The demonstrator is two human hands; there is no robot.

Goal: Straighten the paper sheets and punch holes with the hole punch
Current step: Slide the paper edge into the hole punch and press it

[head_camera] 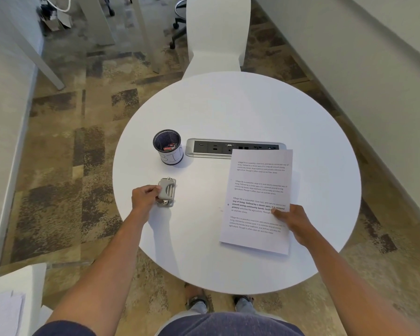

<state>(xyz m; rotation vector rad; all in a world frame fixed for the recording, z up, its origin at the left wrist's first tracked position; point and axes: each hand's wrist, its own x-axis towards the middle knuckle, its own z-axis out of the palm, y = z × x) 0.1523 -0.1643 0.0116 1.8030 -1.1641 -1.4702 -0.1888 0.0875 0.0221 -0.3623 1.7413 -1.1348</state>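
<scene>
Punch and paper sit apart on the round tabletop (228,112), and the coming move turns on closing that gap. Toward the left edge, the left hand (144,196) has its grip closed on the near-left side of the hole punch (166,192), fingers curled over the grey lever; the punch rests on the tabletop with its long axis running roughly from the near edge to the far edge. Behind it, toward the far left, stands a mesh cup (167,146), and beside that a power strip (235,147) is set into the tabletop's middle.

Toward the right edge lie the paper sheets (258,200), long axis also near-to-far, tilted slightly, their far corner overlapping the power strip. The right hand (292,221) presses on the stack's right margin near the lower half, thumb on top; whether fingers reach under the edge I cannot tell. A small dark mark on the left margin may be a hole already made, though it is too small to be sure.

The sheets lie to the right of the punch, left long edge facing it. The left hand is much the nearer to the punch, so sliding it rightward to that edge looks the likely step.
</scene>
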